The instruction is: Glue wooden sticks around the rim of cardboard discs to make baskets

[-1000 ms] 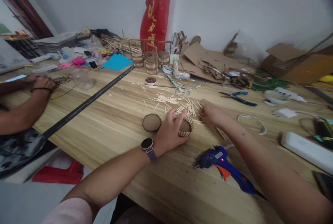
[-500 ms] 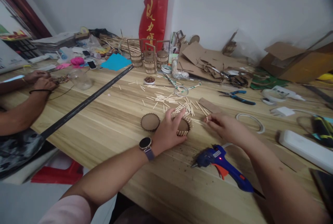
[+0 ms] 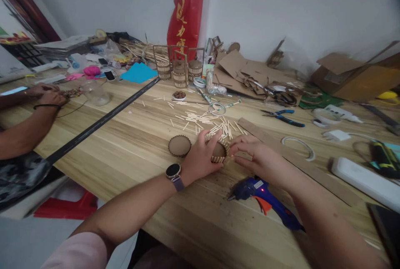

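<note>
My left hand (image 3: pixel 201 152) curls over a small round basket (image 3: pixel 221 150), its fingers and thumb around a ring of short upright wooden sticks on a brown cardboard base. At the basket's right edge my right hand (image 3: pixel 254 156) has its fingertips pinched against the stick wall; the wooden stick between them is mostly hidden. A flat brown disc (image 3: pixel 179 146) with a scalloped rim lies just left of my left hand. Below my right hand rests a blue glue gun (image 3: pixel 261 196) with an orange trigger and a lit red light.
Loose wooden sticks (image 3: pixel 200 116) are scattered behind the basket. A cardboard strip (image 3: pixel 300 162), pliers (image 3: pixel 283 116) and a white power bank-like block (image 3: pixel 364 181) lie to the right. Finished small baskets (image 3: pixel 180 78) stand at the back. Another person's hands (image 3: pixel 48 96) work at the left.
My right hand has moved left from the loose sticks to the basket's right edge, bringing a stick with it. My left hand stays on the basket.
</note>
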A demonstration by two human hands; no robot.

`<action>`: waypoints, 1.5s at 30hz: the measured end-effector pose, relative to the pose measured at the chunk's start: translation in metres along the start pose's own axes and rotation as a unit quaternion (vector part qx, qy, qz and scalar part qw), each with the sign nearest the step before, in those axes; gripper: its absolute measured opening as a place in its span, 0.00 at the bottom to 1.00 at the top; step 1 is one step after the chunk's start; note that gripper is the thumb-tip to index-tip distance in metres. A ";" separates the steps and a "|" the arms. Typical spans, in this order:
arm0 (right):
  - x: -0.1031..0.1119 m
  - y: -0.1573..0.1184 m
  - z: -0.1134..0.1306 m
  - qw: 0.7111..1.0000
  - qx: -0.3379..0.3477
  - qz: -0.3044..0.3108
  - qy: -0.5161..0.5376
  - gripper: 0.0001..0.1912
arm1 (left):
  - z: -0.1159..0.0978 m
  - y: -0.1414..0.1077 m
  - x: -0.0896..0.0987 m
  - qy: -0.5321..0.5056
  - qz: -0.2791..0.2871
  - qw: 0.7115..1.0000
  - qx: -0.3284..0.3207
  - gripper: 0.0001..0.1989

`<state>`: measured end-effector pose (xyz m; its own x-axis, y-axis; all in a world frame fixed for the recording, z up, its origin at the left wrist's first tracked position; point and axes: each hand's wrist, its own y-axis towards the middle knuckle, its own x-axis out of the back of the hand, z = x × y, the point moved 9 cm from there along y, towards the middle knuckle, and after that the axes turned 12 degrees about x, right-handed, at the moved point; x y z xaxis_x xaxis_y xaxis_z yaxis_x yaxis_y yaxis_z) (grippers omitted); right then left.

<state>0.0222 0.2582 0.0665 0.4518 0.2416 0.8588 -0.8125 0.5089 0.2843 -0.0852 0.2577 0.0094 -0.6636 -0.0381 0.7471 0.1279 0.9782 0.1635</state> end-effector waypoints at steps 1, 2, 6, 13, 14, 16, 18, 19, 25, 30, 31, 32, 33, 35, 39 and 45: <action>0.000 0.001 0.000 1.000 0.013 -0.007 -0.009 0.06 | 0.000 0.000 0.000 0.002 -0.001 1.000 -0.001 0.49; -0.002 0.001 -0.001 1.000 0.019 -0.010 -0.018 0.06 | 0.000 0.000 0.000 0.003 -0.002 1.000 -0.001 0.49; -0.008 0.002 -0.005 0.999 0.022 -0.003 -0.028 0.07 | -0.001 0.000 0.000 0.006 -0.006 1.000 -0.004 0.48; -0.009 0.005 -0.002 0.999 0.032 -0.001 -0.015 0.07 | -0.001 0.000 0.000 -0.002 -0.005 1.000 -0.008 0.49; -0.010 0.006 -0.002 0.999 0.035 0.001 -0.019 0.08 | -0.001 0.000 0.000 -0.003 -0.004 1.000 -0.008 0.48; -0.010 0.006 -0.003 0.999 0.039 0.004 -0.026 0.08 | -0.002 0.000 0.000 -0.003 -0.002 1.000 -0.008 0.48; -0.011 0.006 -0.004 0.999 0.042 0.004 -0.029 0.08 | -0.002 0.000 0.000 0.000 -0.001 1.000 -0.006 0.49; -0.011 0.006 -0.004 0.999 0.043 0.003 -0.029 0.08 | -0.002 0.000 0.000 0.001 -0.002 1.000 -0.006 0.49; -0.016 0.006 -0.005 0.998 0.056 0.020 -0.031 0.08 | -0.002 0.000 0.001 -0.006 -0.012 1.000 -0.018 0.47; -0.020 0.006 -0.005 0.991 0.075 0.031 -0.110 0.06 | -0.003 0.000 0.001 -0.005 -0.006 1.000 -0.016 0.50; -0.020 0.006 -0.004 0.989 0.080 0.033 -0.124 0.06 | -0.003 0.000 0.001 -0.005 -0.003 1.000 -0.013 0.50; -0.021 0.007 -0.003 0.986 0.085 0.035 -0.138 0.06 | -0.003 0.000 0.001 -0.003 -0.001 1.000 -0.010 0.49; -0.022 0.007 -0.001 0.984 0.090 0.037 -0.152 0.06 | -0.003 0.000 0.002 -0.001 0.001 1.000 -0.006 0.49; -0.024 0.008 0.002 0.978 0.099 0.042 -0.178 0.07 | -0.003 0.000 0.002 0.003 0.005 1.000 -0.002 0.49; -0.025 0.009 0.006 0.971 0.107 0.050 -0.210 0.09 | -0.003 0.000 0.002 -0.005 0.008 1.000 -0.006 0.49; -0.025 0.008 0.004 0.969 0.085 0.047 -0.226 0.08 | -0.003 0.000 0.002 -0.008 0.004 1.000 -0.008 0.49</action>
<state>0.0026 0.2531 0.0493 0.1961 -0.1251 0.9726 -0.9087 0.3497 0.2282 -0.0846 0.2568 0.0128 -0.6741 -0.0262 0.7382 0.1452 0.9752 0.1672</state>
